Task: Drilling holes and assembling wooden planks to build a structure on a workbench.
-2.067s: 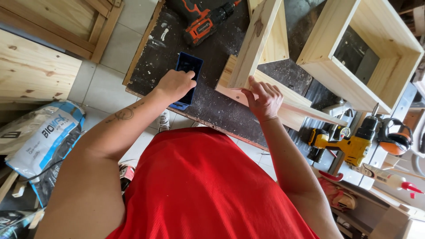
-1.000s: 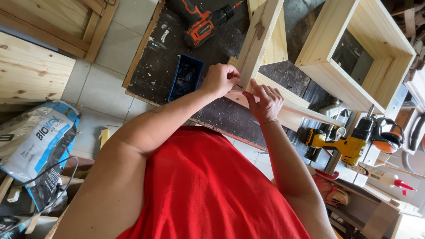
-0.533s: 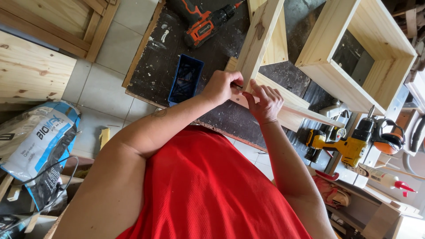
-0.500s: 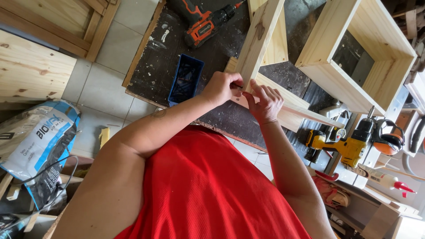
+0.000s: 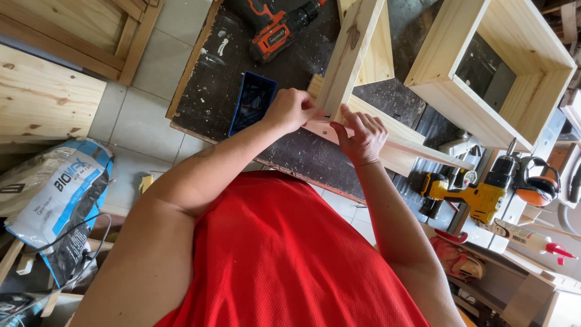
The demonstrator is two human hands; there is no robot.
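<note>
pale tiled floor (image 5: 151,115) under a dark, dusty workbench (image 5: 302,151)

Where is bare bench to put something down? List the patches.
Bare bench lies left of the blue box, below the orange drill, and between the frame and the pine box. It is crowded at the frame corner, where left hand and right hand meet.

Pale raw wood frame (image 5: 351,57); dark scuffed workbench (image 5: 302,151); blue plastic box (image 5: 251,103).
</note>
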